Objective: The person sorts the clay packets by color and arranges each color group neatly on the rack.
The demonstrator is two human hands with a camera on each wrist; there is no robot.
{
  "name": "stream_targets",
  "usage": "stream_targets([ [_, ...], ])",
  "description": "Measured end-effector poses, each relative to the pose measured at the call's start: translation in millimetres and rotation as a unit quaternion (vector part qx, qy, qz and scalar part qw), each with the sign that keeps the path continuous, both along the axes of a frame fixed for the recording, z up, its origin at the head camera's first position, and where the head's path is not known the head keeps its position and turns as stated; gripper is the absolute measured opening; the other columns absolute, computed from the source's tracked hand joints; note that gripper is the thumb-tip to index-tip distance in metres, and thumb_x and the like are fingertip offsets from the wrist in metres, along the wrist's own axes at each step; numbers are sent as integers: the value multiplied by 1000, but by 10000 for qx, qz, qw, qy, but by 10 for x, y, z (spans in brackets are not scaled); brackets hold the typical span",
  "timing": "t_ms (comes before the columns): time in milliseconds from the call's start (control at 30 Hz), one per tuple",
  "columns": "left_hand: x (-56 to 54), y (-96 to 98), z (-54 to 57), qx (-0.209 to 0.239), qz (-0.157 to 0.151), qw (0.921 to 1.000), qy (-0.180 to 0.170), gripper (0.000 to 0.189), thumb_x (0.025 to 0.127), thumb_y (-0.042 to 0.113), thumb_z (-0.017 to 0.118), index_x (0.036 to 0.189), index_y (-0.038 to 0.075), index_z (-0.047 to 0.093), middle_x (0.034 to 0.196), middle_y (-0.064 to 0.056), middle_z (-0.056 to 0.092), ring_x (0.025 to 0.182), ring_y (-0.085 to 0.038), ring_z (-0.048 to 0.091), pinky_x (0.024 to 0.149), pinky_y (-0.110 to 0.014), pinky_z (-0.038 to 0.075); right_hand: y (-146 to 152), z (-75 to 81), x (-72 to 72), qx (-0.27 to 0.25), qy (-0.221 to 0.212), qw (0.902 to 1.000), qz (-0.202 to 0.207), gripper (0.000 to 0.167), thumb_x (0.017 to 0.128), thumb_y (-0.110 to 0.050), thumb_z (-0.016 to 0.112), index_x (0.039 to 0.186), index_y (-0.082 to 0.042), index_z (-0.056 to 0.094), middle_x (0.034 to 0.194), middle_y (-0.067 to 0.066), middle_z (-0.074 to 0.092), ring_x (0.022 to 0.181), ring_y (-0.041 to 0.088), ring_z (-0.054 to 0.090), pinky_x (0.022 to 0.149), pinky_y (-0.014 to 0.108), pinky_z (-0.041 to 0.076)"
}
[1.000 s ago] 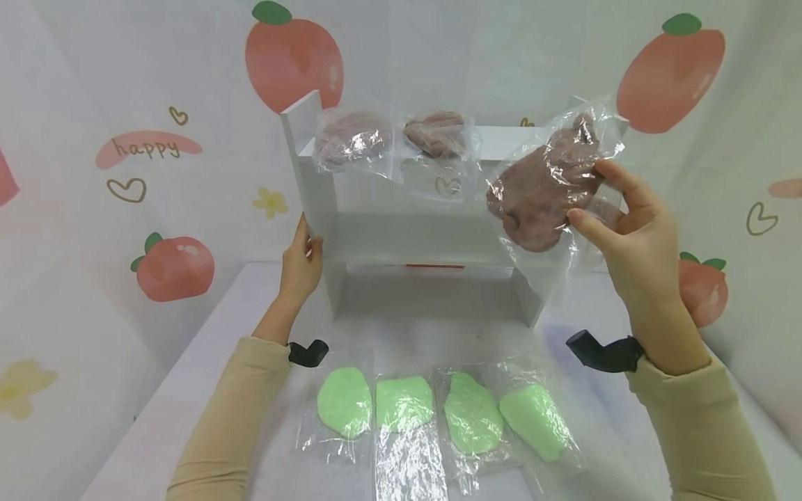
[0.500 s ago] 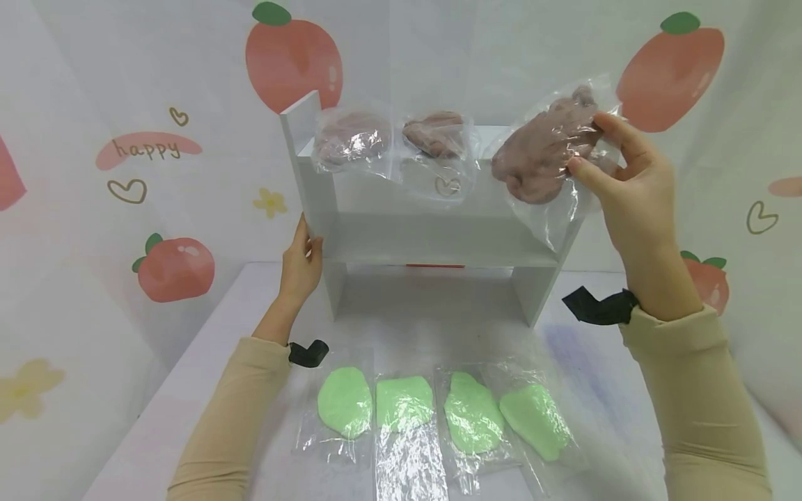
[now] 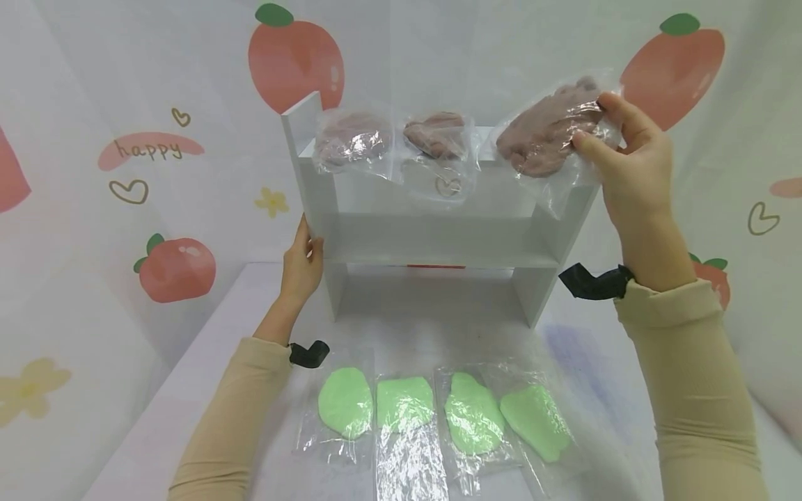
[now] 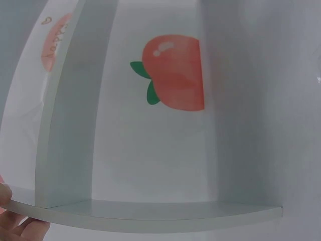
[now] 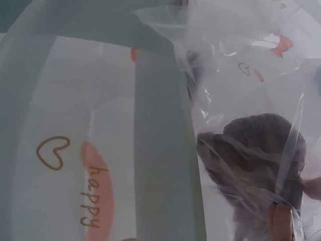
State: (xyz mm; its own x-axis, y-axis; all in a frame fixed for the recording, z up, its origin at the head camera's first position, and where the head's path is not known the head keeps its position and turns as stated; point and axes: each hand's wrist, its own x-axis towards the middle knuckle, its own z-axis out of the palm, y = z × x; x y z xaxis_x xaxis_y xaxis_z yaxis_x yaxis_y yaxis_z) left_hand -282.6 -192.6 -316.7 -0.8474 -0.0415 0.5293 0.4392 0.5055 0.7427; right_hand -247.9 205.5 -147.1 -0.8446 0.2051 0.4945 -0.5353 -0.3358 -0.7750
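My right hand (image 3: 639, 163) pinches a clear plastic bag holding a brown, clay-like lump (image 3: 545, 132), with the thumb in front. This bag is held up at the right end of the top board of a white shelf unit (image 3: 438, 236); whether it touches the board cannot be told. The right wrist view shows the brown lump (image 5: 261, 145) in its bag beside the shelf's side panel. At the left, my left hand (image 3: 302, 268) grips the edge of the shelf's side panel (image 4: 150, 223). Two more bags of brown lumps (image 3: 354, 139) lie on the top board, their plastic overhanging its front.
Several clear bags with flat green pieces (image 3: 344, 403) lie in a row on the white table (image 3: 432, 341) before the shelf. A white curtain (image 3: 207, 62) printed with red fruit hangs behind. The shelf has a middle board (image 3: 438, 261) under the top one.
My right hand has raised the brown-lump bag from in front of the shelf to the top board's height, tilting it flatter. The left hand stays on the side panel.
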Motion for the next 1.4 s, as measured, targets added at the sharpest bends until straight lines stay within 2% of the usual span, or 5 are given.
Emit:
stream_targets([
  [467, -6, 15, -3, 18, 99, 9999, 36, 60, 99, 5, 39, 151, 18, 14, 152, -16, 29, 132, -42, 38, 103, -51, 44, 13, 25, -270, 1166, -673, 9908, -150, 55, 75, 4, 73, 127, -1, 56, 114, 1, 61, 86, 5, 60, 65, 8, 53],
  [667, -7, 14, -11, 38, 64, 10000, -38, 60, 99, 6, 38, 152, 18, 12, 153, -15, 28, 132, -42, 38, 103, -50, 44, 44, 43, -343, 3052, -1514, 9316, -1265, 47, 81, -19, 72, 127, -14, 59, 146, 0, 41, 137, 8, 31, 95, 8, 44],
  [800, -15, 15, -22, 13, 54, 10000, -10, 60, 99, 6, 38, 152, 18, 12, 152, -16, 28, 132, -43, 37, 104, -51, 43, 40, 31, -360, 3656, -1427, 9029, -1755, 46, 80, -24, 73, 123, -13, 63, 116, -6, 61, 107, 4, 49, 74, 5, 45],
  [1000, -23, 13, -32, -6, 52, 10000, 44, 59, 99, 6, 39, 151, 17, 12, 151, -19, 29, 131, -45, 38, 103, -52, 43, 26, 50, -373, 4079, -1349, 8771, -2148, 46, 77, -32, 75, 118, -13, 66, 80, -17, 47, 76, 1, 39, 57, 13, 34],
  [1400, -11, 18, -12, -5, 33, 10000, 3, 59, 99, 6, 38, 151, 16, 12, 151, -17, 29, 131, -44, 38, 103, -51, 43, 62, 61, -323, 4387, -1641, 8549, -2230, 48, 84, -41, 64, 126, -19, 60, 131, 5, 52, 100, 5, 49, 81, 13, 45],
])
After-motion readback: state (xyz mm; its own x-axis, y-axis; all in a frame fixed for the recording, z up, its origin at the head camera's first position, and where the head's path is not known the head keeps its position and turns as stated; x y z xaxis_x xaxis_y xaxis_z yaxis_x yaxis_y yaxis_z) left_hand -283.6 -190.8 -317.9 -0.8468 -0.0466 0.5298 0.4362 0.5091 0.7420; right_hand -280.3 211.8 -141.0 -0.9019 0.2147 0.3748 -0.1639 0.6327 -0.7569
